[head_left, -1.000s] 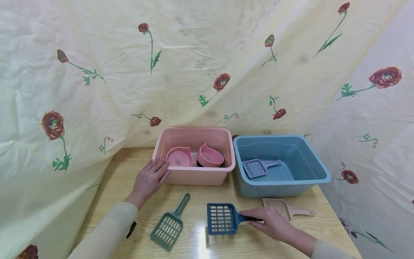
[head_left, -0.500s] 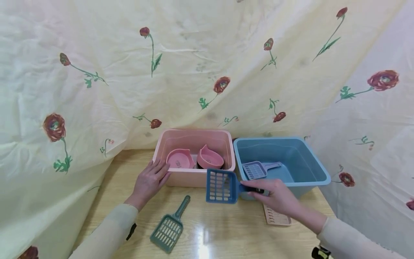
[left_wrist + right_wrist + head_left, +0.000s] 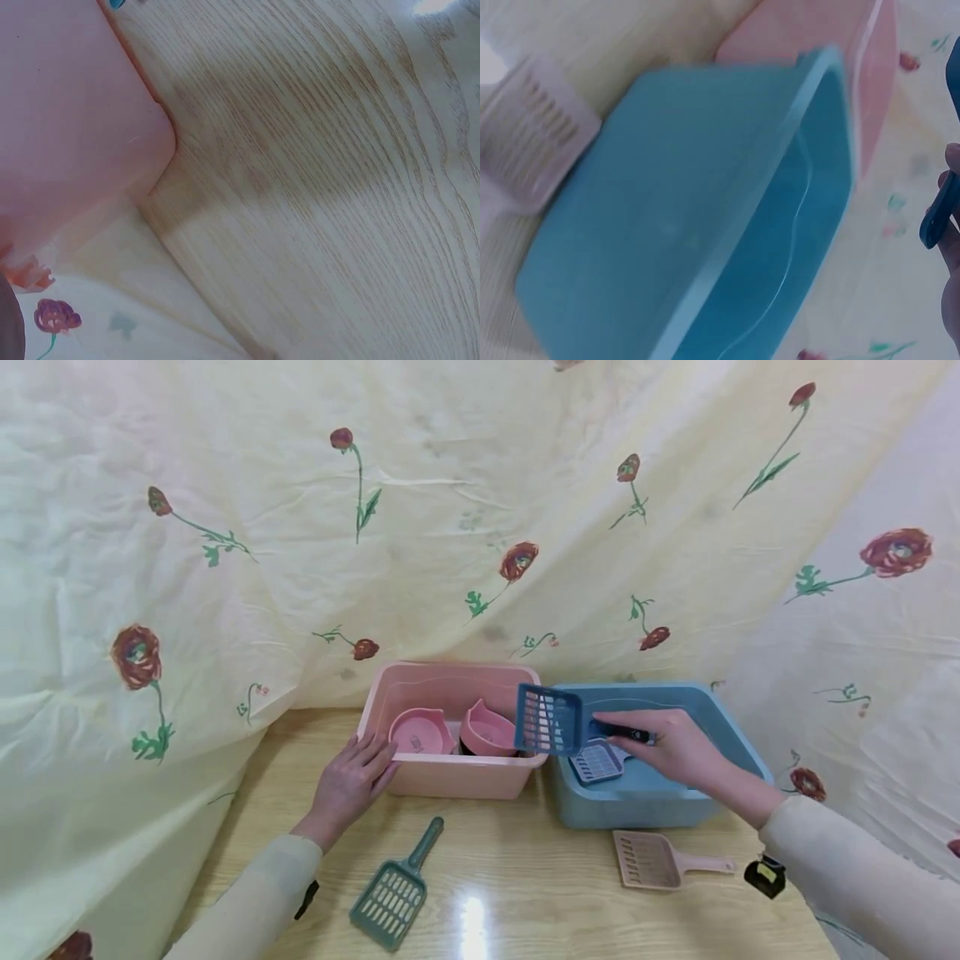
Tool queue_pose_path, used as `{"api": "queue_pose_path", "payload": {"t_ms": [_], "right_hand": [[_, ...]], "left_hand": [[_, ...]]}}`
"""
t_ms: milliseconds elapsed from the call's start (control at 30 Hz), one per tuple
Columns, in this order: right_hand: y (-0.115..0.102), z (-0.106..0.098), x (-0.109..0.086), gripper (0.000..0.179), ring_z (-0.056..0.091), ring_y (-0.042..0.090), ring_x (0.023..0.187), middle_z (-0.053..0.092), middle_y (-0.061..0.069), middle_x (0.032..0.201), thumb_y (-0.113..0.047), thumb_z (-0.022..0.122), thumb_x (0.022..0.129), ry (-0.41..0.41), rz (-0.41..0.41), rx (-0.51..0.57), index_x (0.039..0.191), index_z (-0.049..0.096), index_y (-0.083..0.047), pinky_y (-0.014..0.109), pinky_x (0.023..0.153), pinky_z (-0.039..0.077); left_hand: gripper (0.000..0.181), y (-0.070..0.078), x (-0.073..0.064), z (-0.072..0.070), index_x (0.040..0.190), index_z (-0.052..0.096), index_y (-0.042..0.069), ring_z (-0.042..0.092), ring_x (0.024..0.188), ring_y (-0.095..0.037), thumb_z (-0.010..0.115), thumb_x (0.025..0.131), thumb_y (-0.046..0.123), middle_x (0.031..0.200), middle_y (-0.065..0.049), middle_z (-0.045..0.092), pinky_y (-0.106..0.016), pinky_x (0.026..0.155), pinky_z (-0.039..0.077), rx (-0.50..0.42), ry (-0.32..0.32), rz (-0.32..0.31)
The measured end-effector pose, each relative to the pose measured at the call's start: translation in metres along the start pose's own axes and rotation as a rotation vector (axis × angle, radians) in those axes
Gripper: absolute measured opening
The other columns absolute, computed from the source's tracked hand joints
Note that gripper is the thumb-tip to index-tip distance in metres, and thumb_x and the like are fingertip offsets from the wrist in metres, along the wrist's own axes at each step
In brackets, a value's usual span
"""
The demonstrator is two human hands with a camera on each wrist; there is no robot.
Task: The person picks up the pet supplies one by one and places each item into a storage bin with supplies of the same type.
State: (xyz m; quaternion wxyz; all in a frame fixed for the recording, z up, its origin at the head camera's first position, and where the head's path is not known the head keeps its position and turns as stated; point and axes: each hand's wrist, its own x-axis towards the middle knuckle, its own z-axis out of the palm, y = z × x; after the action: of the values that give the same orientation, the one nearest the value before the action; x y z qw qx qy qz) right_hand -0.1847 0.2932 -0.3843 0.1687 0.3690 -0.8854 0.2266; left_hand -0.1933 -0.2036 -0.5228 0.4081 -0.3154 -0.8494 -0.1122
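My right hand (image 3: pixel 678 745) grips the dark handle of a blue litter scoop (image 3: pixel 550 720), raised over the near left part of a blue bin (image 3: pixel 637 810). In the right wrist view, the scoop's handle end (image 3: pixel 937 217) shows at the right edge with part of the hand. Inside the blue bin lies a lavender litter scoop (image 3: pixel 597 762), partly covered in the head view. My left hand (image 3: pixel 352 783) rests on the near left rim of a pink bin (image 3: pixel 457 781). That bin contains two pink cat-ear bowls, one flat (image 3: pixel 420 732) and one tilted (image 3: pixel 490 731).
A green litter scoop (image 3: pixel 392 893) lies on the wooden table (image 3: pixel 525 860) at front left. In front of the blue bin lies a pale pink litter scoop (image 3: pixel 651 862), handle pointing right. A flowered cloth (image 3: pixel 435 510) hangs behind the bins.
The right hand has lifted the blue litter scoop from low over the table, up and to the right, over the blue bin. The left hand has stayed on the pink bin's rim.
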Motion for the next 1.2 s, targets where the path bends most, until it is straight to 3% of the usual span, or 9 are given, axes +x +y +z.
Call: {"api": "queue_pose_path", "payload": {"t_ms": [200,267,367,467,600,833,1200], "right_hand": [[0.036,-0.008,0.004,0.042,0.048,-0.001,0.055,0.080,0.015,0.118,-0.002,0.082,0.092,-0.145,0.167,-0.008,0.133,0.077,-0.010,0.023,0.049,0.038],[0.049,-0.009,0.005,0.040,0.051,0.001,0.058,0.078,0.016,0.121,-0.004,0.081,0.094,-0.200,0.222,-0.015,0.133,0.076,-0.009,0.024,0.051,0.041],[0.067,-0.009,0.006,0.038,0.065,0.008,0.070,0.078,0.016,0.124,-0.006,0.079,0.096,-0.268,0.283,-0.023,0.133,0.076,-0.008,0.029,0.062,0.055],[0.084,-0.006,0.005,0.035,0.077,0.026,0.097,0.076,0.018,0.126,-0.005,0.078,0.097,-0.317,0.292,-0.022,0.131,0.076,-0.005,0.045,0.082,0.065],[0.103,-0.002,0.004,0.032,0.073,0.041,0.116,0.075,0.022,0.128,-0.005,0.076,0.098,-0.376,0.306,0.002,0.130,0.075,-0.001,0.061,0.097,0.059],[0.121,-0.001,-0.005,0.029,0.073,0.042,0.111,0.078,0.021,0.118,-0.003,0.078,0.095,-0.463,0.275,-0.039,0.123,0.077,0.003,0.061,0.094,0.060],[0.120,0.010,0.003,0.029,0.077,0.031,0.099,0.079,0.018,0.114,0.000,0.077,0.094,-0.555,0.248,-0.014,0.122,0.076,0.004,0.054,0.087,0.064]], "left_hand": [[0.070,0.002,0.001,-0.001,0.121,0.079,0.000,0.074,0.112,-0.046,0.030,0.116,0.049,0.120,-0.026,0.076,-0.064,0.094,0.059,0.007,-0.009,-0.006],[0.069,0.002,0.001,-0.002,0.121,0.079,0.000,0.074,0.111,-0.046,0.030,0.117,0.049,0.120,-0.025,0.076,-0.064,0.094,0.059,0.011,-0.011,-0.007],[0.068,0.002,0.001,-0.002,0.121,0.079,0.001,0.075,0.111,-0.045,0.030,0.117,0.048,0.120,-0.024,0.076,-0.062,0.095,0.060,0.020,-0.011,-0.008],[0.068,0.002,0.000,-0.002,0.120,0.079,0.001,0.075,0.111,-0.045,0.031,0.117,0.048,0.119,-0.024,0.077,-0.061,0.095,0.060,0.023,0.000,-0.006],[0.066,0.001,0.001,0.000,0.118,0.080,0.000,0.075,0.109,-0.046,0.034,0.117,0.047,0.117,-0.025,0.077,-0.063,0.094,0.060,0.008,0.021,0.004],[0.060,0.001,0.002,0.001,0.122,0.078,-0.001,0.075,0.110,-0.047,0.039,0.116,0.045,0.119,-0.025,0.076,-0.063,0.096,0.059,0.008,-0.002,0.021],[0.044,-0.002,-0.001,0.000,0.123,0.078,-0.001,0.074,0.112,-0.047,0.062,0.109,0.038,0.119,-0.025,0.076,-0.063,0.097,0.058,0.010,-0.015,0.021]]}}
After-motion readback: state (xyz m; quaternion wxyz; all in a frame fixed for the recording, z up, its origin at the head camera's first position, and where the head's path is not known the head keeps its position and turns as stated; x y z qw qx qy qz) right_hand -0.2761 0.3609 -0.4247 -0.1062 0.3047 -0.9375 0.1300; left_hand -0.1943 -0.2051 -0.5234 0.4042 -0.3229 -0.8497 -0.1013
